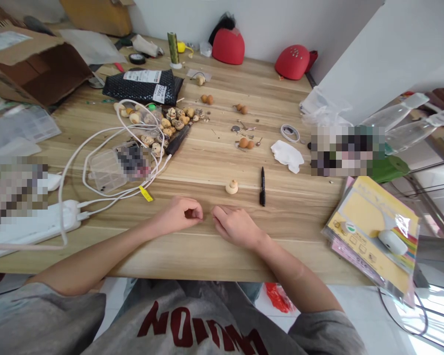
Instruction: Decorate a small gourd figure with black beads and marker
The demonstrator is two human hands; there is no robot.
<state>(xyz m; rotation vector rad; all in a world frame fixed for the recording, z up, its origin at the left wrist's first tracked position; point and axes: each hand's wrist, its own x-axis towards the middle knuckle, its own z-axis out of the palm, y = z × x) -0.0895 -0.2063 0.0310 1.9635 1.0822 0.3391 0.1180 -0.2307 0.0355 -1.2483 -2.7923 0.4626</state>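
My left hand (182,213) rests at the table's front part, fingers curled round to the thumb in a loose ring with a bare hollow inside. Just to its right, a small gap away, lies my right hand (235,225), its fingers folded in; whatever they might hold is hidden. Beyond my right hand stands a small pale gourd (232,187), round at the bottom with a smaller knob on top. To the right of that lies a black marker pen (262,186). Neither hand touches the gourd or the pen.
Brown two-lobed gourds (246,143) lie farther back, near small metal pieces. A heap of mottled gourds (173,121), a plastic compartment box (107,170) and white cables (85,162) are at left. A tape roll (290,132), crumpled white tissue (287,156) and yellow packet (370,222) are at right.
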